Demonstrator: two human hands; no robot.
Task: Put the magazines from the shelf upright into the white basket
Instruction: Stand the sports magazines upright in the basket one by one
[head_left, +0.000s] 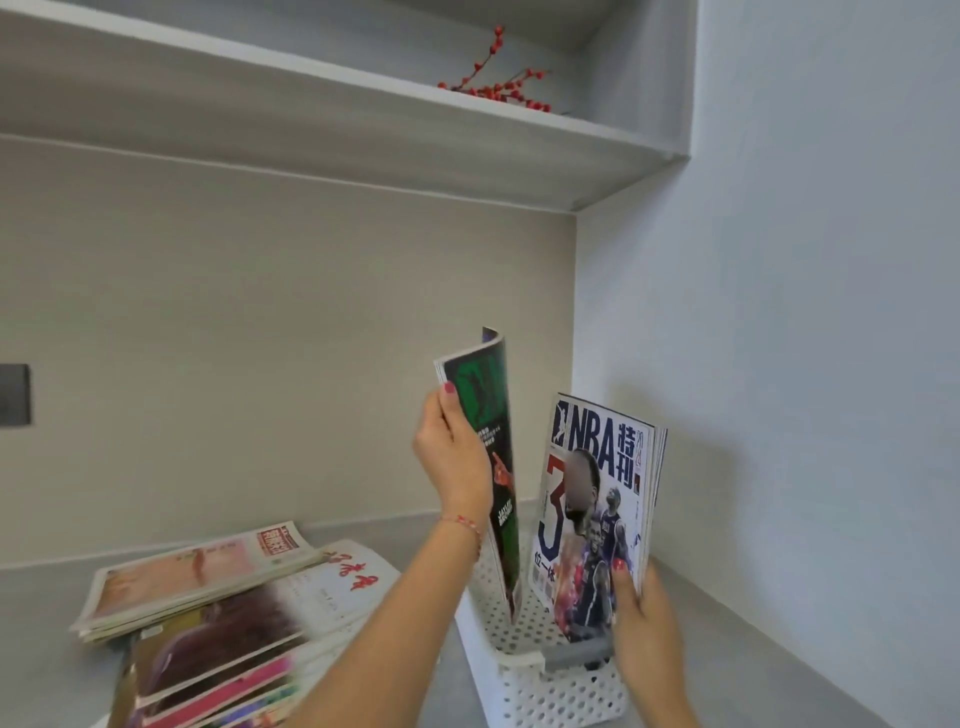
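A white perforated basket stands on the grey shelf surface near the right wall. My left hand grips a green-covered magazine upright, its lower edge down inside the basket's left side. My right hand holds several upright magazines, the front one an NBA magazine, against the basket's right side. A loose pile of magazines lies flat on the shelf to the left of the basket.
The grey shelf surface ends at a white wall on the right and a beige back wall. An upper shelf carries a red berry branch. A dark wall plate sits far left.
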